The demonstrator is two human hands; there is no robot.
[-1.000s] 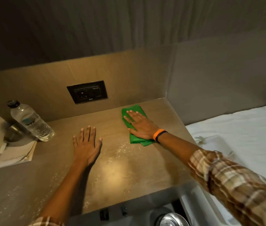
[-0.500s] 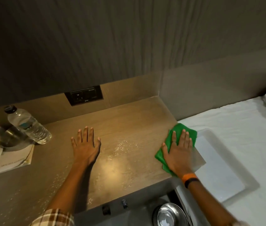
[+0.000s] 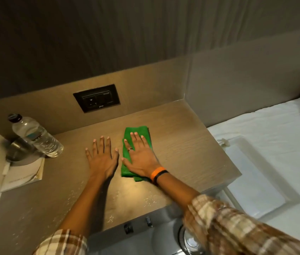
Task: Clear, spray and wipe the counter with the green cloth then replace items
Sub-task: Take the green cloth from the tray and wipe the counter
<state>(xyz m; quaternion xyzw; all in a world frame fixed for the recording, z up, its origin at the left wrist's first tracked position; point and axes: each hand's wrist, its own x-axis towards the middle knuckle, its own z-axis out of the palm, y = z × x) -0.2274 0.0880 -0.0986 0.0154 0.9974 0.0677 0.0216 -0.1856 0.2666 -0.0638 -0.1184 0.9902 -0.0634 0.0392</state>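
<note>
The green cloth lies folded flat on the bench, about midway between the back edge and the front edge, and the right hand presses down on it, fingers spread, palm covering most of it: not gripping, just pinning it flat. Just beside it, the left hand rests open and empty on the bare wood, bracing. This looks like the wiping step in full flow. Spray droplets glisten near the front edge and toward the front left corner, so that's where the cloth needs to go: long overlapping passes, even pressure through the whole palm, cloth kept folded so it doesn't bunch. Over at the left edge a water bottle leans by a metal bowl, with a booklet below; those look uncleared, so wiping there risks knocking the bottle over. A clear tray waits on the bed off the right edge.
</note>
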